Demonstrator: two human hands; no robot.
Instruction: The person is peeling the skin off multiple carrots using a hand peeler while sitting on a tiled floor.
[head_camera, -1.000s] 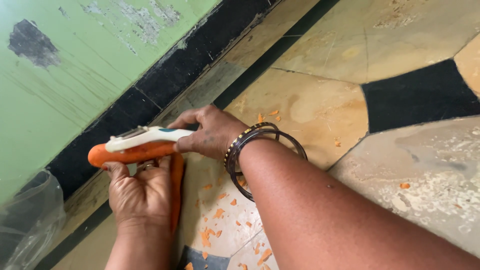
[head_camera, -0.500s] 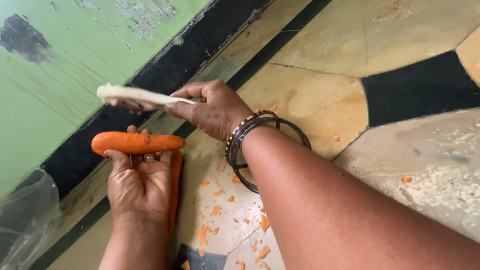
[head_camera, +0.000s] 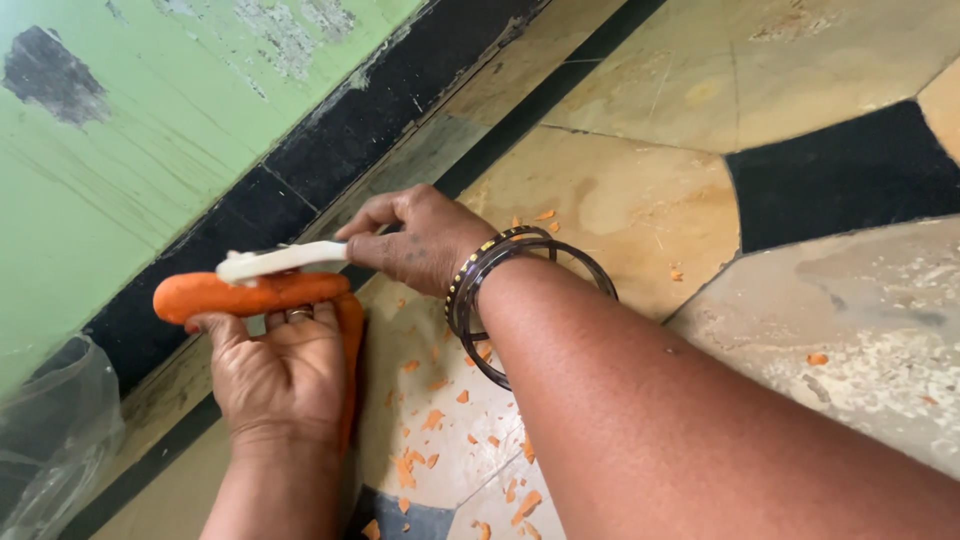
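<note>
My left hand (head_camera: 285, 375) holds an orange carrot (head_camera: 245, 293) level, fingers curled under it and the palm turned up. My right hand (head_camera: 420, 240) grips a white peeler (head_camera: 275, 261) whose blade lies along the top of the carrot. Dark bangles (head_camera: 500, 290) ring my right wrist. A second orange carrot piece (head_camera: 350, 350) shows beside my left palm, partly hidden by the hand.
Orange peel scraps (head_camera: 430, 420) are scattered over the worn stone floor (head_camera: 640, 190) under my hands. A green wall with a black base band (head_camera: 330, 140) runs along the left. A clear plastic bag (head_camera: 50, 440) lies at the lower left corner.
The peeler lifted off the carrot half a second ago and has come back down onto its top. My left hand has kept the carrot nearly still.
</note>
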